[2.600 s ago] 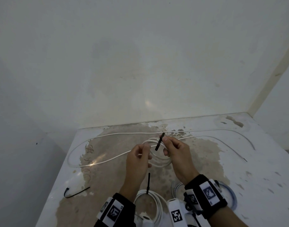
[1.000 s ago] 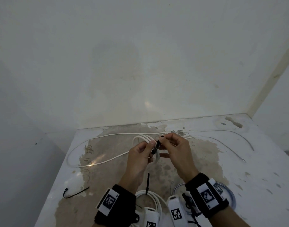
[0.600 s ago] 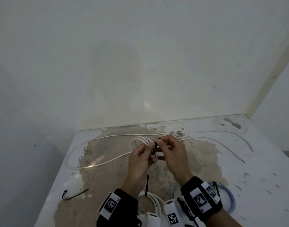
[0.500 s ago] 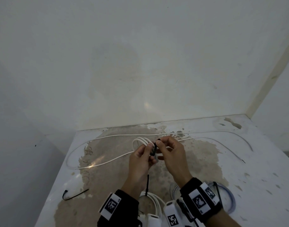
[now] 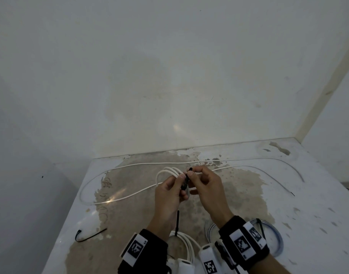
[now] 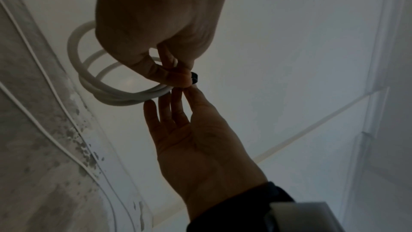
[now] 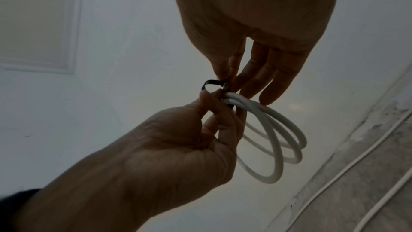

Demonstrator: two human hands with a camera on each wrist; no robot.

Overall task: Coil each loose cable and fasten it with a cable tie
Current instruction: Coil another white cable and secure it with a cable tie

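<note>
A small coil of white cable (image 5: 165,172) is held up over the middle of the table, its loops plain in the right wrist view (image 7: 276,147). A black cable tie (image 7: 210,83) loops round one side of the coil. My left hand (image 5: 176,184) pinches the coil strands and the tie together with curled fingers. My right hand (image 5: 197,179) pinches the tie's end between thumb and forefinger, its other fingers stretched out. In the left wrist view a short black piece of the tie (image 6: 194,78) pokes out past the fingertips.
Long loose white cable (image 5: 130,195) lies in loops across the stained table (image 5: 308,214). A spare black tie (image 5: 90,235) lies near the left edge. A tied white coil (image 5: 187,248) and a grey coil (image 5: 277,239) sit by my wrists. A wall stands behind.
The tie stood straight up in my right hand over the low-hanging coil; now it is bent round the strands. Both hands have closed in on it and the coil is raised.
</note>
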